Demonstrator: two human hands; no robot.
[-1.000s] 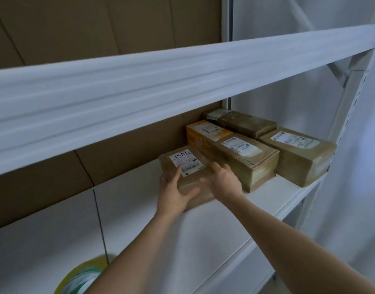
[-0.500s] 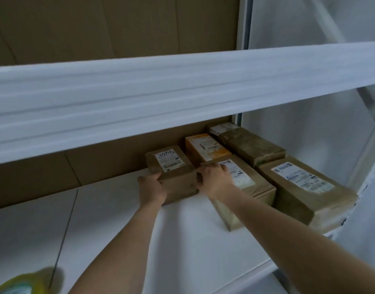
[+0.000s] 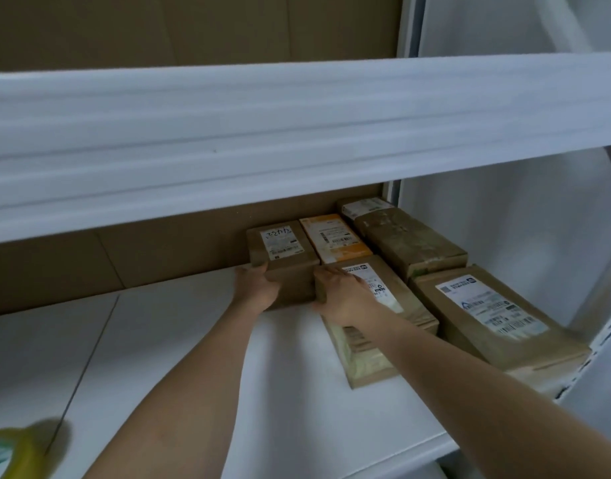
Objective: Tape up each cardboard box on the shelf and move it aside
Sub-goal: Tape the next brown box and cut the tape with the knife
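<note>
Hands are gripping the small brown cardboard box (image 3: pixel 283 261) by its near corners, left hand (image 3: pixel 259 288) and right hand (image 3: pixel 342 295) curling round; probably light, rigid, tape-slick.

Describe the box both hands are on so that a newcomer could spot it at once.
On the white shelf, boxes cluster at the right end. The held box is the leftmost, against the cardboard back wall, beside the orange box. Its label alone carries big handwritten marks.
</note>
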